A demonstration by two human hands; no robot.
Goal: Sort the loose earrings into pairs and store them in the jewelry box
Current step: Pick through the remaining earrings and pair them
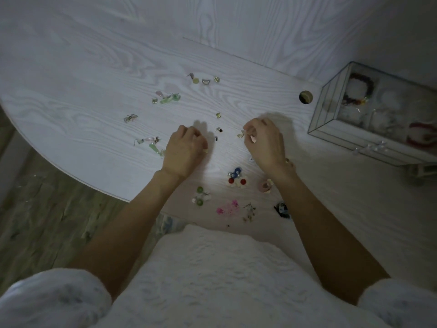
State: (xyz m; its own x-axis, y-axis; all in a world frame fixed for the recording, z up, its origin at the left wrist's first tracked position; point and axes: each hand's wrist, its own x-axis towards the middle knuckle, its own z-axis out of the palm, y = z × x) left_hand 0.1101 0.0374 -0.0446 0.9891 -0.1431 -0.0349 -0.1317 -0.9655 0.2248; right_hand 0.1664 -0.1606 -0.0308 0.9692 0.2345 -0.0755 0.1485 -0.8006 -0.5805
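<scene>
Many loose earrings (167, 98) dot the white wood-grain table (82, 74) above plank flooring (47, 209). Right hand (264, 143) pinches a small gold earring (241, 133); left hand (184, 150) is curled, contents unclear. Glass jewelry box (331, 129) sits right.

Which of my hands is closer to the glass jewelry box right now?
Right. Your right hand is over the table between the scattered earrings and the glass jewelry box, which sits to its right. Your left hand is farther left.

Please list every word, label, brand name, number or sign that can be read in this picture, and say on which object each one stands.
None: no readable text shows in this view.
The glass jewelry box bears no label or brand.
The white table shows only wood grain.
The loose earrings are too small and dim to show any marking.
The right hand pinches a small gold earring, which shows no stamp either.
</scene>
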